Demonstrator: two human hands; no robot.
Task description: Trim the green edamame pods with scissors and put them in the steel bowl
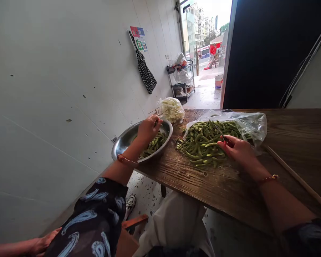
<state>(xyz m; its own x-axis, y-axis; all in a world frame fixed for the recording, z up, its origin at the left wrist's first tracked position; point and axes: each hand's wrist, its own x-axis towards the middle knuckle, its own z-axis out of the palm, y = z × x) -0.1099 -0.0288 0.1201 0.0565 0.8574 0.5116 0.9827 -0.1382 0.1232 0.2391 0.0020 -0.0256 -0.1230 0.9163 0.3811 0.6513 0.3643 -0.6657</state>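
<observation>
The desk (299,142) carries everything. Near the middle of its far edge lies a clear bag (256,123), thin and limp; it would crumple and slide under a pull, so a pinch of its loose right end looks like the surest hold.

The green pods (203,147) lie heaped partly in that bag and spill out towards the desk's near edge. The heap looks loose and should shift as soon as one pod is drawn from it. More pods lie in the bowl (120,147), which stands at the desk's left end, by the near-left corner. The bowl is of shiny metal, so it is probably stiff and smooth, and best held by its rim.

A single pod should be light, firm but a little springy, its skin likely rough enough not to slip. It can bend or split if squeezed hard; the middle suits a finger pinch and leaves both tips free.

Both arms reach forward over the near edge, and the hands are well apart. The left hand (149,127) hangs over the bowl with its back turned up, fingers curled in towards the thumb; whether a pod is between them I cannot tell. The right hand (237,148) is at the right side of the heap, low over it, closed around the red handles of the scissors (225,140). Their blades point away towards the far edge, over the pods.
</observation>
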